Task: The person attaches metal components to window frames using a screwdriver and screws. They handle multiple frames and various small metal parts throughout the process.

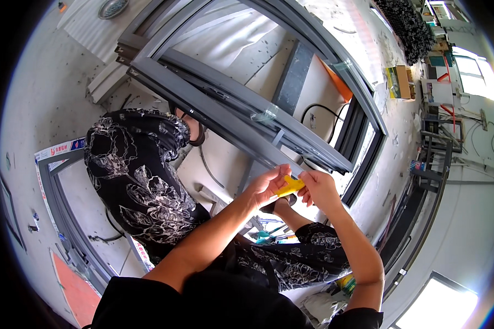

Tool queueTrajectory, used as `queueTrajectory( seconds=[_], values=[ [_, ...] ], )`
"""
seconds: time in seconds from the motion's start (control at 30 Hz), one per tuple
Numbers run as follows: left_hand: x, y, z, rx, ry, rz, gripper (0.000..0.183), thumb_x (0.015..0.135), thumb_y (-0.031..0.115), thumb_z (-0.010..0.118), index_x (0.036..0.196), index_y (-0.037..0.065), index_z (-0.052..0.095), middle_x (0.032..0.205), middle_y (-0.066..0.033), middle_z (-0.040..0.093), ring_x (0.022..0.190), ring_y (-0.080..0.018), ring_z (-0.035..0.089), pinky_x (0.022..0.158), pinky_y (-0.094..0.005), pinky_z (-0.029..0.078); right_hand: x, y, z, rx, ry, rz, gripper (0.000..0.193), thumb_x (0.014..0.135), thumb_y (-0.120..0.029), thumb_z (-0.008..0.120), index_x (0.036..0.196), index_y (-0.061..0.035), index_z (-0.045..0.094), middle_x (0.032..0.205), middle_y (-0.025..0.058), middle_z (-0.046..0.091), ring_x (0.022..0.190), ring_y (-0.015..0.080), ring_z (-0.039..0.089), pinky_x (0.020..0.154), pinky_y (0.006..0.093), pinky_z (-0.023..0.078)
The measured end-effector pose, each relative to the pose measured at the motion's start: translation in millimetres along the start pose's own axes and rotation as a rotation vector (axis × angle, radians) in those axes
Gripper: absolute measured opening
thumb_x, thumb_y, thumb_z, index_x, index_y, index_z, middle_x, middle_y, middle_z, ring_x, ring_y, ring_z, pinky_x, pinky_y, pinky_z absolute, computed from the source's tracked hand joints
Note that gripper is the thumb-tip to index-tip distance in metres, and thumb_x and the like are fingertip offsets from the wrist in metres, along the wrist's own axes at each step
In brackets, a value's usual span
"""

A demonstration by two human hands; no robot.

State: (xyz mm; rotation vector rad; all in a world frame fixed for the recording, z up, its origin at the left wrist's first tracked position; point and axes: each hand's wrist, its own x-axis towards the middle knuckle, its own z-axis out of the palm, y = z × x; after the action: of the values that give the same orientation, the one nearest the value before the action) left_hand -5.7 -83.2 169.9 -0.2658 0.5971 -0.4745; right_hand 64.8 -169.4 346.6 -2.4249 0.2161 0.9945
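Both my hands meet in front of me over the near end of a grey metal window frame (203,107). A small bright yellow piece (291,187) spans between them; its exact kind is not clear. My left hand (266,185) has its fingers closed around the yellow piece's left side, palm partly turned up. My right hand (320,189) pinches the piece's right end with bent fingers. Just beyond the fingers runs the frame's near grey bar, and clear tape (264,115) is stuck on a bar farther away.
A dark grey beam (292,77) crosses under the frame. More grey profiles (74,203) lean at the left, beside a red-orange board (74,288). A cardboard box (405,82) stands at the far right. A metal rack (436,175) lines the right wall. My legs straddle the work.
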Motion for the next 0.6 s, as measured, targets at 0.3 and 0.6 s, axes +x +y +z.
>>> queueTrajectory(
  seconds=[0.3,0.6],
  values=[
    [7.1,10.4,-2.3,-0.106,0.084,-0.095,0.017,0.089,0.017,0.066,0.096,0.003,0.059,0.091,-0.0081,0.067,0.086,-0.0155,0.067,0.077,-0.0274,0.06,-29.3,-8.8,-3.3,-0.729,0.485,-0.77,0.037,0.076,-0.014,0.066,0.112,-0.0068,0.063,0.086,0.0042,0.064,0.075,0.0195,0.062,0.058,0.0298,0.05],
    [5.2,11.1,8.0,0.021,0.048,-0.16,0.021,0.092,0.026,0.061,0.094,0.005,0.06,0.083,-0.0022,0.064,0.071,-0.008,0.063,0.065,-0.0206,0.059,-19.0,-10.6,-2.2,-1.148,0.381,-1.213,0.043,0.065,-0.017,0.067,0.104,-0.0001,0.062,0.122,0.0089,0.055,0.098,0.0203,0.053,0.076,0.0279,0.044]
  ],
)
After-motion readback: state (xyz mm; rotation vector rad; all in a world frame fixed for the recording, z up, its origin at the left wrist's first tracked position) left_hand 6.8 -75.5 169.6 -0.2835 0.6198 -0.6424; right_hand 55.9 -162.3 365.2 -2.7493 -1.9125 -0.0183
